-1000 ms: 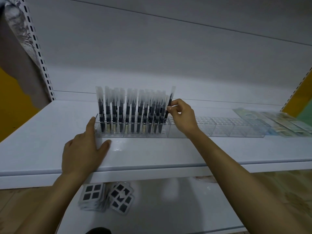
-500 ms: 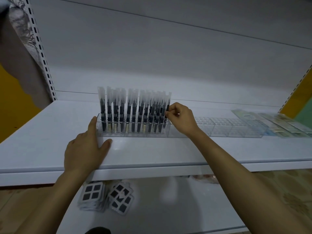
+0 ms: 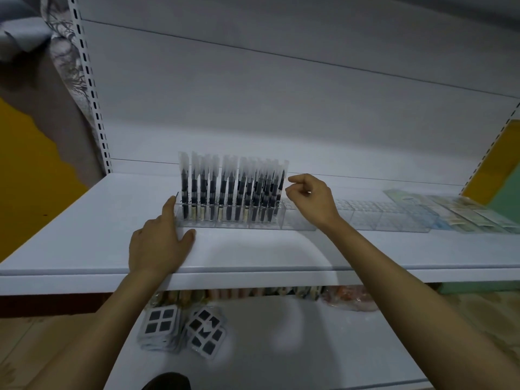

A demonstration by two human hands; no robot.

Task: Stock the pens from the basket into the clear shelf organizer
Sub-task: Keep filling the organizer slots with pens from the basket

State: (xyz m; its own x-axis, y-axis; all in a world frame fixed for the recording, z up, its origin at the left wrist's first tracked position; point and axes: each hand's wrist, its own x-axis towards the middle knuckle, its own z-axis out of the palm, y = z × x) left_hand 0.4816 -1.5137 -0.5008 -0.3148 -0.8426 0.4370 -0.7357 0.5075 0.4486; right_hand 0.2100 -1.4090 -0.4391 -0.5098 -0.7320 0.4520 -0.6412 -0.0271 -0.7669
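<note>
A long clear shelf organizer (image 3: 363, 218) lies across the white shelf (image 3: 84, 237). Its left part holds several upright black pens (image 3: 233, 190) with frosted caps. My left hand (image 3: 160, 243) lies flat on the shelf, its index finger touching the organizer's left end. My right hand (image 3: 309, 198) hovers just right of the last pen, fingers loosely curled, with nothing in it. The basket is out of view.
Flat packets (image 3: 464, 209) lie on the shelf at the far right. On the lower shelf sit packs with black square patterns (image 3: 183, 327) and wrapped goods (image 3: 349, 299). A perforated upright (image 3: 92, 88) bounds the left side.
My right hand pushed the last pen down into the organizer, let go of it and drew slightly to the right. My left hand stayed put.
</note>
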